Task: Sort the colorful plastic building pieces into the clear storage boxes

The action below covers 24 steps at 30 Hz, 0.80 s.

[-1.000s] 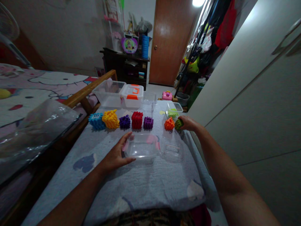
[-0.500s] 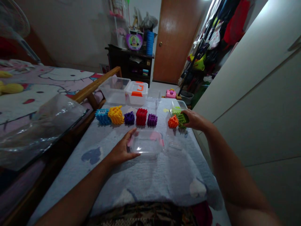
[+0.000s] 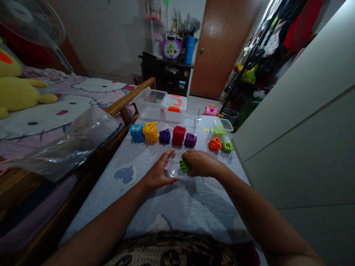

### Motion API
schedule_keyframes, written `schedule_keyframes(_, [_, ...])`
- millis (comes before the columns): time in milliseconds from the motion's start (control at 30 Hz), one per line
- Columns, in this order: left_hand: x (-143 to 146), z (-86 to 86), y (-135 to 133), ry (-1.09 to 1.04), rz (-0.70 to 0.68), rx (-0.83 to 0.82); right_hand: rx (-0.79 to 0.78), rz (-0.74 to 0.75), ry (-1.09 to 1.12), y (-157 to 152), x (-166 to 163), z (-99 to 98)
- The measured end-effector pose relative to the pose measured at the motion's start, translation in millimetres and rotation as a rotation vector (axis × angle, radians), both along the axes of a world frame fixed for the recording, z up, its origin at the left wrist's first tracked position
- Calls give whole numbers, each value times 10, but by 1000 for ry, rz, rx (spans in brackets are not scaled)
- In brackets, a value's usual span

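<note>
My left hand (image 3: pixel 159 173) grips the left side of a small clear plastic box (image 3: pixel 174 173) with pink latches, which rests on the cloth. Over that box, my right hand (image 3: pixel 202 163) is closed around green knobbly blocks (image 3: pixel 184 166); part of them is hidden by the fingers. Behind the box stands a row of block stacks: blue (image 3: pixel 137 132), yellow (image 3: pixel 151 132), dark purple (image 3: pixel 164 136), red (image 3: pixel 179 135) and purple (image 3: pixel 190 140). Farther right lie an orange block stack (image 3: pixel 215 143) and another green block piece (image 3: pixel 227 147).
Clear bins (image 3: pixel 152 103) and a white box with orange latches (image 3: pixel 173 108) line the table's far end. A clear container (image 3: pixel 223 125) with light green pieces is at the far right. A wooden rail (image 3: pixel 130 98) borders the left, a white cabinet (image 3: pixel 299 122) the right.
My right hand has carried the green blocks from beside the orange stack leftward to over the clear box. My left hand keeps hold of the box. The camera view has shifted left.
</note>
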<state>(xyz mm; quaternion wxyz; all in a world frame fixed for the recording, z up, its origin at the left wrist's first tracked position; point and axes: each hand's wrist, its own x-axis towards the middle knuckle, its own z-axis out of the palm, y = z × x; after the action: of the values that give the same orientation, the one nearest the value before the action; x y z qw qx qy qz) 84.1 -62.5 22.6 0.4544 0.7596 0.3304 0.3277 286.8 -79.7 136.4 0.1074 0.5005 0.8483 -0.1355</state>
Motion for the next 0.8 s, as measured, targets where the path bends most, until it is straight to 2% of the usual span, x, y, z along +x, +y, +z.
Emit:
schedule_keyframes(367, [1,-16,2,5,11,-21,-42,163,-178,167,-46,-58])
schedule_keyframes(500, [-28,7,52,-4,-8,-32,-58,177,-171,134,-32,18])
schedule_keyframes(567, [-64,31,124,-29,-50,-77,-55,181,-109,97,-10,79])
schedule_keyframes(667, [-120,89,254,-96,-193,-257,-58,204,-32,40,18,134])
schedule_keyframes(733, [-137,134,319,-118,-280,-367,-83,221,-28,9,20,125])
schedule_keyframes(800, [-135,164,352,-120,-294,-378,-111,247,-42,-11,4,82])
